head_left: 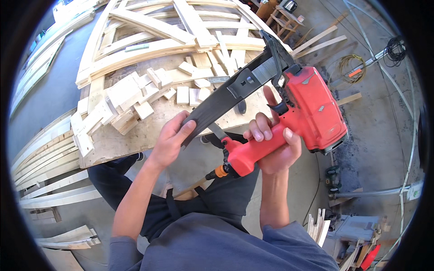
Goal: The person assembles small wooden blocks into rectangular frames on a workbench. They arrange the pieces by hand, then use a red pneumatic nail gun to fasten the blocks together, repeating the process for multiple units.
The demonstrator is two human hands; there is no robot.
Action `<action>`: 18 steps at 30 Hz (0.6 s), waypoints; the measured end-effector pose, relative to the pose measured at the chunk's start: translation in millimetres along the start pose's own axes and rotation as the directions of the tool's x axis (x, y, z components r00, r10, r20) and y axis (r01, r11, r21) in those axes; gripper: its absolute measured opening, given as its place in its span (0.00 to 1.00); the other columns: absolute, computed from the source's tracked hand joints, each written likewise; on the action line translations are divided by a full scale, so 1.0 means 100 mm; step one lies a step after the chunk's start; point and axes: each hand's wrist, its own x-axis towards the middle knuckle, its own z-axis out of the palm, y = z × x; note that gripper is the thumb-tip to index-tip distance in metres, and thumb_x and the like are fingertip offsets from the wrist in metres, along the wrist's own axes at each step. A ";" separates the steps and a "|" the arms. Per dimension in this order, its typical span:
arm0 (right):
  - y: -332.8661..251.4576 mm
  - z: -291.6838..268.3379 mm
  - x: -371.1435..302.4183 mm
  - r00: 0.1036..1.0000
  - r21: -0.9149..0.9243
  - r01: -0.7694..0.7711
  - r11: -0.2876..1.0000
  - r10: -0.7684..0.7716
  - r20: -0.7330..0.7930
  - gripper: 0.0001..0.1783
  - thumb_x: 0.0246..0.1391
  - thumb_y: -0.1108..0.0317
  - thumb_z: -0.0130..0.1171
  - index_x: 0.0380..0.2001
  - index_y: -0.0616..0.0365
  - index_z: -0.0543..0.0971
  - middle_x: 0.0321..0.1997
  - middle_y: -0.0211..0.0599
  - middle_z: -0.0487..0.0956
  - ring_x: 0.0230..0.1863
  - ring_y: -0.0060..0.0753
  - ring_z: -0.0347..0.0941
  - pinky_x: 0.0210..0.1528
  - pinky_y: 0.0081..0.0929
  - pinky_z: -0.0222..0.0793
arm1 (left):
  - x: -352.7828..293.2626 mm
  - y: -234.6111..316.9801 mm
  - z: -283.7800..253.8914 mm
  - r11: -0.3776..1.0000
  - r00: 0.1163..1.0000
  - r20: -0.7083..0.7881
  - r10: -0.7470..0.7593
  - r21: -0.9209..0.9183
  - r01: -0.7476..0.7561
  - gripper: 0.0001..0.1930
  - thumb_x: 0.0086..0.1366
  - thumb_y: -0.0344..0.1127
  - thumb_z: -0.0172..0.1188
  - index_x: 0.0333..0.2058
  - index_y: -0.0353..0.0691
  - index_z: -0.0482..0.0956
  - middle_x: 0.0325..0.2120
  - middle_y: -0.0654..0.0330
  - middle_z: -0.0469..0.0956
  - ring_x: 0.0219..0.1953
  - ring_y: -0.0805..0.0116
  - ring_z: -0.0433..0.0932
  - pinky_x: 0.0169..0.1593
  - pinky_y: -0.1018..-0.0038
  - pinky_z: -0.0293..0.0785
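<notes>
A red pneumatic nail gun (pixel 312 108) with a long black magazine is held up in front of me, above the near edge of the workbench. My right hand (pixel 278 144) is wrapped round its red handle, the index finger stretched up beside the black trigger. At the rear end of the magazine (pixel 226 92), my left hand (pixel 174 137) pinches the black rail between thumb and fingers. An air hose with an orange and black coupling (pixel 217 172) joins the base of the handle. The nose of the tool points up and away, past the bench.
The wooden workbench (pixel 101 156) bears many cut wood blocks (pixel 131 97) and a slatted timber frame (pixel 153 27). Long boards (pixel 47 153) lie stacked at left. On the concrete floor at right are coiled cables (pixel 355 67), a pipe (pixel 375 192), and offcuts beside a grey box (pixel 357 226).
</notes>
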 end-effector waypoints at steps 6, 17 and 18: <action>-0.04 0.22 0.21 0.991 -0.165 -0.123 0.979 0.131 0.038 0.48 0.64 0.59 0.55 0.84 0.66 0.58 0.26 0.32 0.70 0.34 0.33 0.74 0.53 0.43 0.80 | 0.15 -0.11 -0.15 0.999 0.999 -0.037 -0.009 0.043 0.011 0.22 0.86 0.51 0.58 0.56 0.35 0.79 0.42 0.68 0.75 0.46 0.80 0.69 0.49 0.77 0.68; 0.23 0.20 0.55 0.985 0.041 -0.068 0.997 0.060 0.161 0.47 0.60 0.65 0.47 0.84 0.61 0.62 0.19 0.19 0.58 0.20 0.17 0.55 0.33 0.26 0.66 | -0.69 -0.19 -0.09 0.839 0.904 -0.322 0.280 0.541 -0.067 0.26 0.85 0.47 0.56 0.72 0.37 0.69 0.58 0.51 0.81 0.59 0.61 0.80 0.62 0.61 0.76; 0.24 0.20 0.55 0.982 0.064 -0.068 0.996 0.055 0.179 0.47 0.60 0.65 0.47 0.84 0.61 0.61 0.19 0.19 0.58 0.21 0.17 0.55 0.33 0.26 0.66 | -0.82 -0.21 -0.01 0.773 0.926 -0.217 0.308 0.624 -0.111 0.25 0.85 0.46 0.55 0.71 0.36 0.69 0.55 0.52 0.81 0.57 0.60 0.80 0.63 0.61 0.75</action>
